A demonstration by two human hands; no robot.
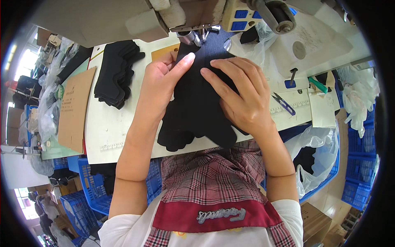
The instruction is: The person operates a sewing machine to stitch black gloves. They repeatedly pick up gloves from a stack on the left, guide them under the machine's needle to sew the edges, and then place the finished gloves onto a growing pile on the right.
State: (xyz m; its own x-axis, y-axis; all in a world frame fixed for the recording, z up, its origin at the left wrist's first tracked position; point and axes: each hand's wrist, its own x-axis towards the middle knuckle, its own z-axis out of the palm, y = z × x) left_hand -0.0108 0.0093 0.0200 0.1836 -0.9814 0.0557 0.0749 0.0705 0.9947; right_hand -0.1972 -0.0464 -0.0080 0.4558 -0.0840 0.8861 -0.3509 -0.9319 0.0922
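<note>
White table (115, 119) | left fingers (177, 71) pinch black cloth (189, 107) | right fingers (231, 71) spread | blue crates (361, 166) nearby

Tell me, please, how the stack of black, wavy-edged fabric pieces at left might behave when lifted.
The stack would probably flop if held by one end, since its layers look like soft cloth. Pieces might slide apart, as their edges sit unevenly, with no visible band. It seems unlikely to roll, lying flat on the white tabletop.

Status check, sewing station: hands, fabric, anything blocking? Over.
Bare left hand, thumb on black flat fabric piece; bare right hand over its right side. Fabric runs up to silver metal presser parts. Nothing seen blocking it.
</note>
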